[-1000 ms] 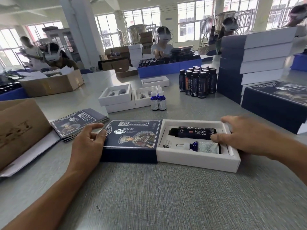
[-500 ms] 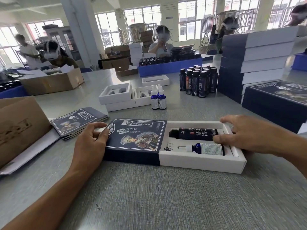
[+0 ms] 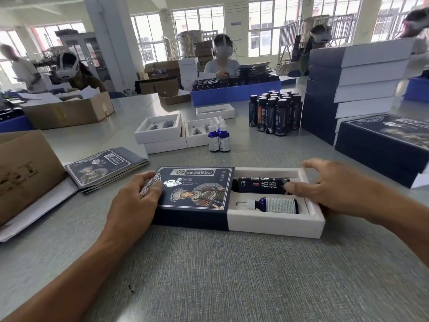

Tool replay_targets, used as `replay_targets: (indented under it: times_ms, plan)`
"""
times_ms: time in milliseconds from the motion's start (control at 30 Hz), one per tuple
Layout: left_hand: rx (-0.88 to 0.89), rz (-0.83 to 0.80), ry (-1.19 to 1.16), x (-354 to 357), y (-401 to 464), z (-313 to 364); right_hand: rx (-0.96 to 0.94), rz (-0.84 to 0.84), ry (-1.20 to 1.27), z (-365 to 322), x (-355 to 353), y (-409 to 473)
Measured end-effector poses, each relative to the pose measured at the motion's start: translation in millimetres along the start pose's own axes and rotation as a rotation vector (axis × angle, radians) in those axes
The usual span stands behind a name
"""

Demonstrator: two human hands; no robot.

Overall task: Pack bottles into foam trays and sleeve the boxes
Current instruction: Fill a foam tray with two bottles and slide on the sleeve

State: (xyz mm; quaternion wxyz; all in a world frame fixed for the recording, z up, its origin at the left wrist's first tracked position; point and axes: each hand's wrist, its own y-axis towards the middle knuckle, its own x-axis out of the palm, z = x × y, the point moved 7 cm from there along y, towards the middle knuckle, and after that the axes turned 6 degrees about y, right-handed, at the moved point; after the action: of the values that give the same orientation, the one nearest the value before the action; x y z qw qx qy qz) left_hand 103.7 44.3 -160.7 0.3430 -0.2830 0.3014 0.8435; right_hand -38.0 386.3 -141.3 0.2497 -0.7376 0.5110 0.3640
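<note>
Item in hand: one white box (image 3: 276, 220) with a foam tray, lying on the grey tabletop (image 3: 220, 275), partly slid into a dark blue printed sleeve (image 3: 192, 191). Contents: one tall dark bottle (image 3: 262, 185) in the far slot and one small blue dropper bottle (image 3: 274, 205) in the near slot, both lying flat. Left hand (image 3: 137, 201): its grip curls over the sleeve's left end, thumb on the printed top. Right hand (image 3: 334, 189): fingers curled over the box's right end, thumb resting at the dark bottle's end. Progress, as judged: this box is packed; the sleeve covers perhaps its left third, so closing it fully remains. Done stock: a stack of sleeved boxes (image 3: 352, 89) at far right. Remaining stock: flat sleeves (image 3: 104, 166) at left, open trays (image 3: 160, 129) beyond, two spare dropper bottles (image 3: 220, 138), a cluster of dark bottles (image 3: 276, 112); several more sets appear left to pack.
</note>
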Motion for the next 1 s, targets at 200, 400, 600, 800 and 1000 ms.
replay_targets:
  times_ms: [200, 400, 600, 800, 1000]
  plan:
    - [0.008, -0.028, 0.031, -5, -3, 6, 0.05, -0.053, 0.146, 2, 1, 1]
    - [0.028, -0.044, 0.071, 0, -14, 19, -0.002, -0.03, 0.182, -2, 2, -1]
    - [0.058, -0.102, 0.095, 12, -29, 34, -0.021, -0.06, 0.225, -4, 5, -1]
    - [0.122, -0.181, 0.081, 29, -43, 49, -0.019, -0.07, 0.222, -1, 5, 3]
    - [0.115, -0.186, -0.024, 22, -39, 47, 0.054, -0.076, 0.251, 6, -3, 5]
